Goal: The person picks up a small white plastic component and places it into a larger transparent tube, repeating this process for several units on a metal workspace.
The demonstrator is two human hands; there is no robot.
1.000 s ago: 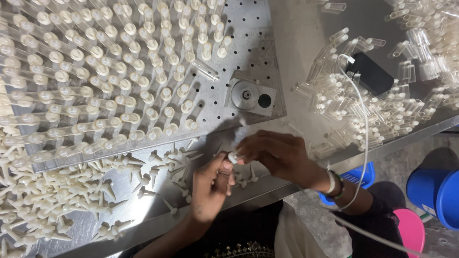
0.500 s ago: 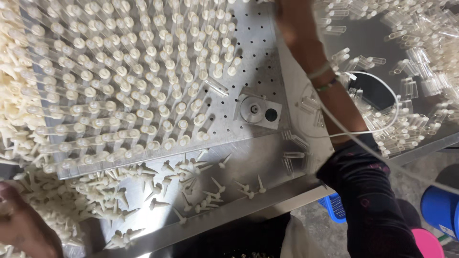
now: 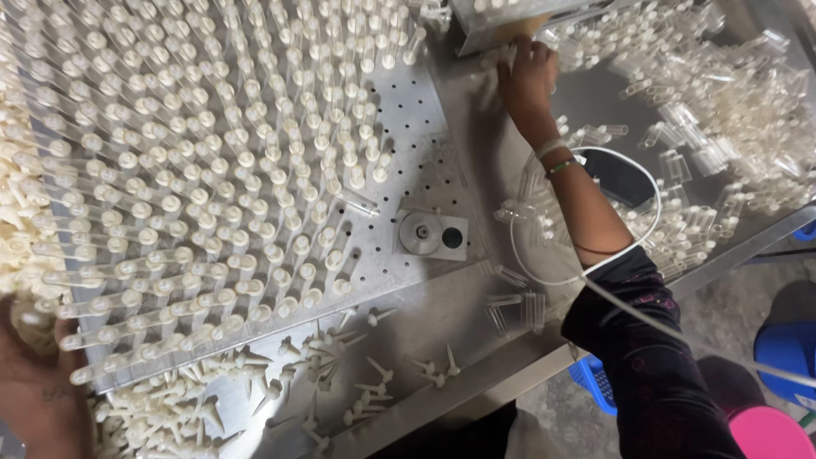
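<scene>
From the head view, your right hand (image 3: 527, 72) is stretched far across the metal tabletop (image 3: 476, 306), fingers curled down into the heap of clear plastic tubes (image 3: 680, 76) at the top right, just under the edge of a tilted metal tray (image 3: 493, 21). Whether it has closed on any tubes I cannot tell; the fingertips are buried among them. The reach suggests the loose tubes are kept on that side so one arm can feed from them.

Your left hand (image 3: 34, 382) sits at the bottom left corner, resting against the pile of small white stoppers (image 3: 170, 408) near the front edge of the perforated rack (image 3: 399, 127). Only part of it is in view, so its grip cannot be told either.

The rack lies flat between the two piles, most of its holes filled with capped tubes (image 3: 212, 170) standing in rows; a bare patch of holes remains at its right side, beside a round metal fitting (image 3: 429, 234). A thin white cable (image 3: 654, 200) loops around a dark phone (image 3: 620, 174) near your forearm, and a few tubes lie scattered beside it.
</scene>
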